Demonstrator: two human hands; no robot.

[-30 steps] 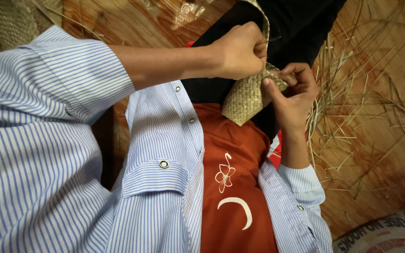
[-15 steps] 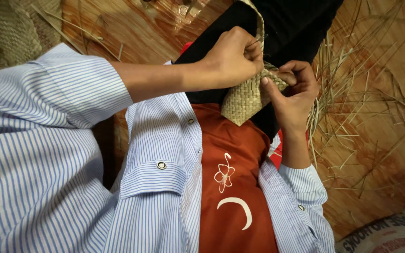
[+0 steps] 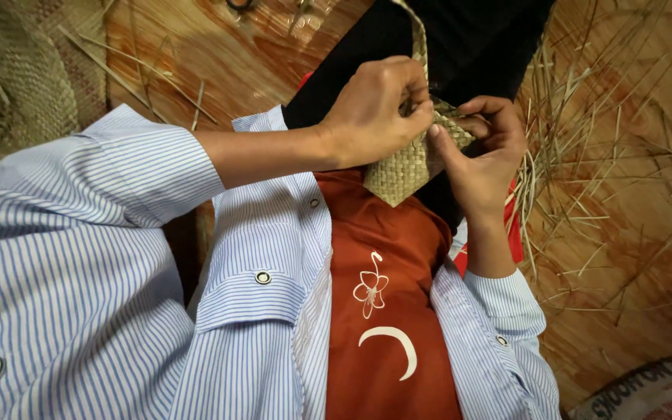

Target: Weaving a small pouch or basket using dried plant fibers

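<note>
Our left hand (image 3: 379,113) is clamped on the upper edge of the weave (image 3: 407,167), fingers curled over it and pinching a strip (image 3: 418,35) that runs up from the grip. The weave hangs just below, its point toward our shirt (image 3: 386,311). Our right hand (image 3: 480,155) pinches its right edge, thumb pressed on the face. Loose straw (image 3: 577,171) lies beyond.

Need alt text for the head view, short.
Two bare hands work a small tan woven straw piece over the lap: the left hand pinches a strip at its top, the right hand steadies its edge. Loose dry straw lies alongside.
</note>
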